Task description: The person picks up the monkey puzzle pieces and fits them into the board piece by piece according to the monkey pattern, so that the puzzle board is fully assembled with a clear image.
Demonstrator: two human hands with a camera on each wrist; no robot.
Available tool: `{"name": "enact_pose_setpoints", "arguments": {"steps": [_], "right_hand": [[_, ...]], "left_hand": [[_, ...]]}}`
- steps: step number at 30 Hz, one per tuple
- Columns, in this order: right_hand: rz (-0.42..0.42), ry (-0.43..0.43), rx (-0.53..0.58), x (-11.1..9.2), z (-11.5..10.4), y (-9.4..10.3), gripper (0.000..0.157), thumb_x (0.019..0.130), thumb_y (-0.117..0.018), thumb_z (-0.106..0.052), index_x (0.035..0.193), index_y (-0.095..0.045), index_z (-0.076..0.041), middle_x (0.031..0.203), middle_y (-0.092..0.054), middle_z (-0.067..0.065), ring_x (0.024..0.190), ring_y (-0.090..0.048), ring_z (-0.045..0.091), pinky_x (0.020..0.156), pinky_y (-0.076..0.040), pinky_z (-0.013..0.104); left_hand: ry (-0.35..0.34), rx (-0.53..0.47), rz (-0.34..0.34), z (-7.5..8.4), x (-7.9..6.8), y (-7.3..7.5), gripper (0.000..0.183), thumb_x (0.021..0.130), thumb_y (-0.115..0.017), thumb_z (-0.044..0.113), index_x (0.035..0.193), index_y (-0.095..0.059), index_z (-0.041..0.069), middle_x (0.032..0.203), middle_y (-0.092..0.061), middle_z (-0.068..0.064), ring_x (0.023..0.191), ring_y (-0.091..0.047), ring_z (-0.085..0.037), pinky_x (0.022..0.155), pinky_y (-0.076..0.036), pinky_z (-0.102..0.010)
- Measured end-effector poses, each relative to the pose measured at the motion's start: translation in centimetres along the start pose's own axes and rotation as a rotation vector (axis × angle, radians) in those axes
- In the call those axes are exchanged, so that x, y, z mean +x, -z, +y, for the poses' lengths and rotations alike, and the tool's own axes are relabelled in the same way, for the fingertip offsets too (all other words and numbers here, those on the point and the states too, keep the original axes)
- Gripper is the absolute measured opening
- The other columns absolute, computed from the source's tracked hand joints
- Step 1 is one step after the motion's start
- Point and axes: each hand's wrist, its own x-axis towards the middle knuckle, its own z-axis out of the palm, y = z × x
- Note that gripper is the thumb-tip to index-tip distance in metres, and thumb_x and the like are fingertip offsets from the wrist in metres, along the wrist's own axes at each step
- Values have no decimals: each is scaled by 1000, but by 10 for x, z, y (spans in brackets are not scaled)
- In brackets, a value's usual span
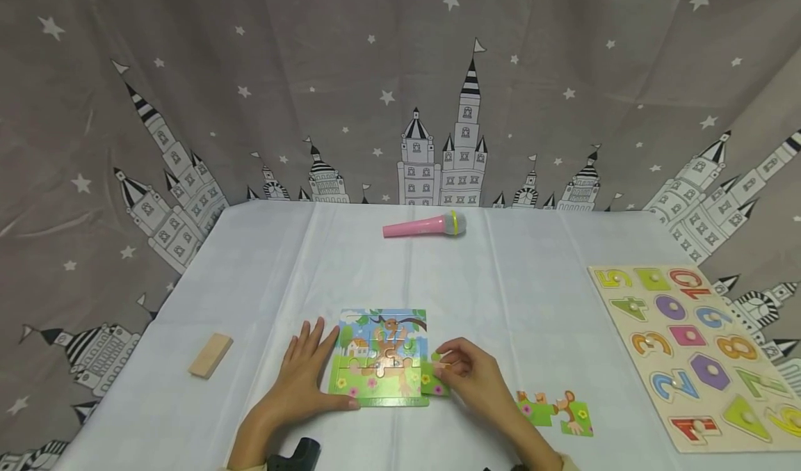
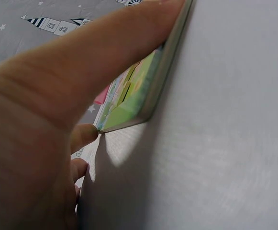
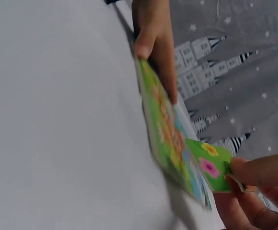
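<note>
A jigsaw puzzle board (image 1: 375,400) with a cartoon animal, a house and flowers lies flat on the white table, with pieces fitted in it. My left hand (image 1: 300,380) rests at its left side, fingers spread and fairly straight. The thumb lies at the near edge and the index finger touches the left edge. My right hand (image 1: 472,377) pinches a green puzzle piece (image 3: 210,165) with a pink and a yellow flower between thumb and fingers. That piece is held tilted at the board's right edge; whether it touches the board I cannot tell.
Loose puzzle pieces (image 1: 572,415) lie right of my right hand. A wooden number board (image 1: 688,360) with knobbed shapes is at the far right. A pink toy microphone (image 1: 416,227) lies at the back, and a plain wooden block (image 1: 211,355) at the left. A grey castle-print curtain (image 1: 344,53) hangs behind.
</note>
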Motion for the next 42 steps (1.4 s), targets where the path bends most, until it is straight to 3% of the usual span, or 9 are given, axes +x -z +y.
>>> {"name": "enact_pose_setpoints", "arguments": {"steps": [8, 22, 31, 42], "right_hand": [[-69, 104, 29, 18, -21, -35, 25, 77, -70, -12, 99, -61, -3, 83, -68, 10, 69, -62, 9, 62, -50, 15], [-107, 134, -16, 32, -34, -92, 19, 77, -70, -12, 95, -64, -9, 79, -68, 2, 62, -55, -3, 56, -47, 12], [-94, 192, -84, 31, -37, -100, 19, 77, -71, -15, 93, -65, -8, 76, -69, 1, 58, -51, -6, 52, -43, 11], [-9, 278, -346, 26, -31, -103, 33, 68, -78, -23, 97, -66, -12, 76, -64, -8, 69, -51, 0, 62, -40, 12]], "left_hand": [[-5, -3, -7, 0, 0, 1, 117, 49, -75, 63, 141, -30, 8, 151, -12, -21, 140, 1, -41, 110, -2, -58], [-20, -24, -32, -2, -2, 3, 115, 54, -73, 64, 143, -26, 10, 152, -8, -20, 139, 4, -41, 111, 0, -57], [-27, -13, -20, 1, -2, 5, 114, 54, -73, 64, 142, -28, 8, 151, -10, -22, 139, 2, -43, 110, -2, -59], [-44, -16, -14, -1, -1, 4, 114, 54, -73, 64, 142, -28, 8, 151, -11, -22, 139, 2, -43, 110, -2, -59]]}}
